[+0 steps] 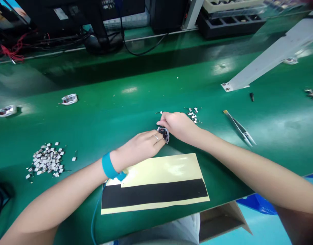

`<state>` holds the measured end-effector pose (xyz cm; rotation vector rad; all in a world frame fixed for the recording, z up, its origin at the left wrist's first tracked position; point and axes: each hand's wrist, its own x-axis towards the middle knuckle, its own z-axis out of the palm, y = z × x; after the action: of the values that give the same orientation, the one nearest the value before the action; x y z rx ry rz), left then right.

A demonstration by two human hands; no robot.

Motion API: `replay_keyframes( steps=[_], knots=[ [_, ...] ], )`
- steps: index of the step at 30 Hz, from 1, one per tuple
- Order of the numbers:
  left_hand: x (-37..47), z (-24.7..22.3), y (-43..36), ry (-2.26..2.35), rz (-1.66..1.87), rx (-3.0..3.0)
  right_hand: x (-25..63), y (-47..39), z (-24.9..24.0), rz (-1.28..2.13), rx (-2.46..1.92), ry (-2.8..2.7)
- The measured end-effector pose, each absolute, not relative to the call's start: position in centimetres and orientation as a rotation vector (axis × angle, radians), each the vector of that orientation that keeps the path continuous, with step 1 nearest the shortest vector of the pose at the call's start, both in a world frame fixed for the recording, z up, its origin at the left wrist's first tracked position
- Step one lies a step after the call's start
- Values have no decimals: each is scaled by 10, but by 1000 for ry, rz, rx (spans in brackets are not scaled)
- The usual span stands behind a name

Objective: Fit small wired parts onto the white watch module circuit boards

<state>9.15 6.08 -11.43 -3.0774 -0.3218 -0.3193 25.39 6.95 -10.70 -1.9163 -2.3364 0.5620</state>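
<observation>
A small white-cased electronic device [165,134] with dark inner parts lies on the green bench. My left hand [143,144], with a ring and a teal wrist strap [109,166], is closed around the device's left side. At its upper edge, my right hand [178,124] has its fingers curled in a pinch; whatever is between them is hidden. Just above the right fingertips sits a small white wired part [160,112]. Several similar small parts [193,115] lie behind the right hand. Below both hands is a pale yellow sheet [169,166] with a black strip [156,194].
Tweezers [239,128] and a small black cylinder [252,97] lie at right, near a slanted metal support [268,54]. A heap of small white parts [47,160] is at left. Two similar devices [69,99] lie behind it. A monitor stand [102,41] and cables occupy the back.
</observation>
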Motion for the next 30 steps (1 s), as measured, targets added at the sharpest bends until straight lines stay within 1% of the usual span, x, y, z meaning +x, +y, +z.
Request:
replay_keyframes(
  steps=[2,4,8,10,12,16,21,25,28,30],
  knots=[
    [82,-110,70,-309,-256,-3209,259,69,-109,515,-1922,-2351],
    [73,-106,76,-439,-291,-3333,266,64,-109,473,-1849,-2321],
    [63,-100,71,-935,-556,-3346,268,44,-100,563,-1342,-2123],
    [62,-95,62,-1009,-600,-3300,261,32,-95,606,-1144,-2071],
    [63,-91,53,-1016,-604,-3247,251,23,-92,568,-1048,-2043],
    [65,-81,43,-1011,-650,-3192,243,18,-91,505,-975,-1988],
    [68,-69,40,-1097,-974,-3120,247,15,-89,547,-940,-1934],
    [69,-66,37,-1166,-1089,-3082,249,16,-86,554,-923,-1932],
    [69,-65,37,-1285,-1128,-3105,264,29,-89,524,-919,-2115],
    [68,-65,39,-1360,-1122,-3126,279,42,-95,496,-1002,-2310]
  ],
)
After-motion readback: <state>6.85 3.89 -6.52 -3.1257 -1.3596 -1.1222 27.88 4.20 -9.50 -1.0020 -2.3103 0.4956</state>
